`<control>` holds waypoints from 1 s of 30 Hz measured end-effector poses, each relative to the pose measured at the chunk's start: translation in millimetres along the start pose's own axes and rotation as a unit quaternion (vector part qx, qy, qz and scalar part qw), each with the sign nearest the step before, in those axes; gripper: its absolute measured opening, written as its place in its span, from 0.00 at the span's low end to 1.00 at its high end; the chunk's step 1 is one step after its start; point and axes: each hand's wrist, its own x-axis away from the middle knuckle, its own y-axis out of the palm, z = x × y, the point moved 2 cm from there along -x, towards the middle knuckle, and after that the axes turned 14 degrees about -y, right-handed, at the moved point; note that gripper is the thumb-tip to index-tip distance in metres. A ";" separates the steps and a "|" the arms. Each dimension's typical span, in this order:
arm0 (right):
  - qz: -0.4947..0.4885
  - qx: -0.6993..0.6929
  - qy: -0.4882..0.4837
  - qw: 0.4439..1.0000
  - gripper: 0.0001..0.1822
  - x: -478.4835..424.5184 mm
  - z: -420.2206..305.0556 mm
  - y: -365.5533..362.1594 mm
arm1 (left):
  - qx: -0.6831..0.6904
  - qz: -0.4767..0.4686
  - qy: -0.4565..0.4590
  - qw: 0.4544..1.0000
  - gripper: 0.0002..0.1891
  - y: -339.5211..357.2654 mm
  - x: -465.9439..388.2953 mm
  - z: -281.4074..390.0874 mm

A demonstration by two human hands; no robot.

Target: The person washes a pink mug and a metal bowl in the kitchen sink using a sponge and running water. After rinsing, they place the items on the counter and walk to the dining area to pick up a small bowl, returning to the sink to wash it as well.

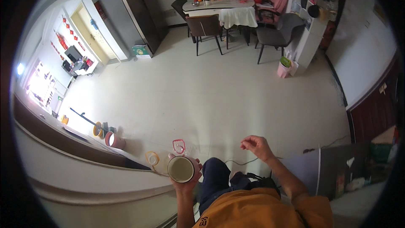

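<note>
My left hand (186,182) is wrapped around a pinkish cup (180,169) with a pale inside and a dark rim, its mouth facing up towards the camera. Liquid in the cup cannot be told from its pale inside. Just beyond the cup, a clear plastic jug with a pink handle (179,145) and a container with an orange handle and white cap (153,159) stand on the floor. My right hand (254,145) is raised over the floor on the right, fingers loosely curled, with nothing seen in it.
A thin cable (242,163) lies on the floor between my hands. Pots (117,141) stand along the left wall. Farther off are a refrigerator (126,15), a dining table (218,4) with several chairs, and a pink bin (283,70). A grey-topped cabinet (297,169) stands at the right.
</note>
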 end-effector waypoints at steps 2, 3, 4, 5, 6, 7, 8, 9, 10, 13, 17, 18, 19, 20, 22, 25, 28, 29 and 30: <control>-0.043 -0.005 0.020 0.999 0.07 -35.6 0.8 5.6 | -0.009 0.016 0.029 0.999 0.33 10.3 -25.3 14.6; -0.066 0.043 0.004 0.997 0.07 -53.7 -5.2 8.1 | -0.012 0.021 0.038 0.999 0.33 12.2 -39.9 24.2; -0.077 0.047 0.006 0.996 0.07 -70.7 -4.4 11.2 | -0.016 0.026 0.046 0.998 0.33 13.6 -53.7 37.0; -0.088 0.050 0.007 0.995 0.07 -88.0 -0.7 13.8 | -0.019 0.031 0.054 0.998 0.33 15.0 -68.1 51.5; -0.099 0.056 0.009 0.993 0.07 -105.8 7.5 14.7 | 0.023 0.051 0.054 0.997 0.32 13.0 -86.4 67.2; -0.104 0.048 0.011 0.993 0.07 -123.5 15.3 15.4 | 0.018 0.052 0.054 0.997 0.32 9.1 -104.1 83.6; -0.105 0.047 0.022 0.993 0.07 -139.6 22.2 15.9 | 0.013 0.053 0.054 0.997 0.32 4.3 -122.2 100.7; -0.107 0.047 0.027 0.993 0.07 -161.1 26.1 19.1 | 0.005 0.049 0.056 0.997 0.31 6.0 -141.5 120.4; -0.103 0.056 0.028 0.993 0.07 -184.8 32.6 20.5 | 0.044 0.050 0.053 0.996 0.29 9.3 -160.1 136.7; -0.077 0.103 0.047 0.991 0.07 -263.2 41.9 26.9 | 0.013 0.026 0.042 0.999 0.29 24.5 -213.2 190.0; -0.087 0.088 -0.002 0.992 0.08 -378.6 41.2 45.8 | 0.008 -0.045 0.025 0.999 0.26 56.9 -269.0 264.1; -0.079 0.085 0.001 0.993 0.08 -398.9 41.9 51.7 | 0.006 -0.042 0.028 0.999 0.26 63.2 -279.8 280.3; -0.073 0.077 -0.001 0.994 0.08 -420.4 45.5 55.2 | 0.004 -0.040 0.032 0.999 0.26 70.8 -291.3 296.0; -0.066 0.069 -0.004 0.995 0.08 -442.1 50.2 58.0 | 0.000 -0.038 0.035 0.999 0.26 77.3 -301.6 311.5; -0.055 0.036 0.014 0.998 0.08 -477.9 58.5 68.9 | -0.010 -0.030 0.041 0.999 0.26 86.4 -321.1 342.2; -0.085 0.015 0.050 0.995 0.08 -530.4 81.0 79.6 | -0.005 -0.038 0.044 0.998 0.27 98.2 -353.9 384.3; -0.107 0.014 0.034 0.994 0.08 -601.3 96.8 87.9 | 0.013 -0.027 0.063 0.998 0.27 102.3 -392.7 427.6; -0.116 0.011 0.031 0.993 0.08 -626.1 103.8 90.0 | -0.001 -0.029 0.072 0.997 0.27 98.6 -404.4 442.0; -0.122 0.013 0.031 0.992 0.08 -650.5 112.4 93.1 | -0.015 -0.031 0.083 0.996 0.26 94.8 -416.8 456.3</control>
